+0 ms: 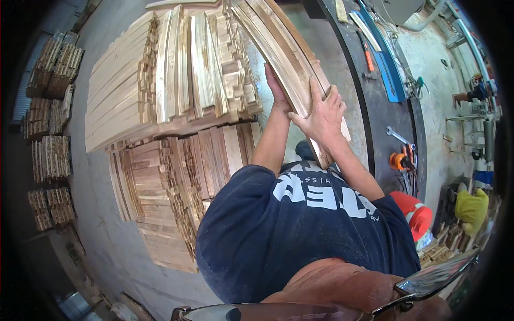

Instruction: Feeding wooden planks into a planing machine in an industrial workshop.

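Observation:
Several long wooden boards (286, 45) lie side by side between my hands, running from the top of the view down toward my chest. My left hand (275, 85) grips their left edge from the side, its fingers partly hidden under the wood. Across the top and right edge my right hand (323, 113) is wrapped, thumb on the upper face. To the left of my hands stands a big pile of pale boards (120, 80), with several loose strips (184, 67) on top. A second board stack (160, 198) sits nearer to me, beside my left arm.
On the right runs a dark workbench (379, 144) bearing a hammer (368, 59), a blue metal piece (393, 80), a wrench (400, 137) and an orange object (397, 160). A red container (421, 220) stands by my right elbow. More wood bundles (51, 158) line the far left.

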{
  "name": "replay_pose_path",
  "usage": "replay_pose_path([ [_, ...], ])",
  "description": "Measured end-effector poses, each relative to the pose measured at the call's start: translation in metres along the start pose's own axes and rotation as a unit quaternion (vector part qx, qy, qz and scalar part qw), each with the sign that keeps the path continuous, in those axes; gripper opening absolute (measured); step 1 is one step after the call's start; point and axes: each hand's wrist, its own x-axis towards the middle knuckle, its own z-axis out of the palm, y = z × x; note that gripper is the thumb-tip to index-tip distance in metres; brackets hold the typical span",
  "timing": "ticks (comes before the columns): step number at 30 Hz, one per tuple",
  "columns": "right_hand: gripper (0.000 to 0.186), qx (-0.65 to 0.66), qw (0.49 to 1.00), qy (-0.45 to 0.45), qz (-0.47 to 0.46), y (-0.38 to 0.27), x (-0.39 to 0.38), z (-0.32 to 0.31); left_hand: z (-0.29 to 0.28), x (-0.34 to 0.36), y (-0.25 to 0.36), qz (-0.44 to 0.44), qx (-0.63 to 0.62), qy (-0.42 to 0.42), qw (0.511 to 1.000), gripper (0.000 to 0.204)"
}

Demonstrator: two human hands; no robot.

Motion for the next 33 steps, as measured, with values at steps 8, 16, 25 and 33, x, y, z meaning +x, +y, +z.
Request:
replay_pose_path([
  [8, 0.118, 0.06, 0.998, -0.032, 0.017, 0.034, 0.101, 0.033, -0.037, 0.106, 0.022, 0.018, 0.05, 0.026, 0.998, 0.111],
  [16, 0.114, 0.096, 0.994, -0.053, -0.006, 0.078, 0.24, 0.055, -0.062, 0.236, 0.038, 0.02, 0.02, 0.021, 0.999, 0.11],
  [25, 0.076, 0.364, 0.925, -0.109, 0.003, 0.142, 0.418, 0.1, -0.129, 0.356, 0.081, 0.136, -0.029, 0.048, 0.989, 0.069],
  [33, 0.065, 0.608, 0.743, -0.271, 0.065, 0.144, 0.555, 0.163, -0.189, 0.469, 0.153, 0.094, 0.017, 0.015, 0.995, 0.096],
])
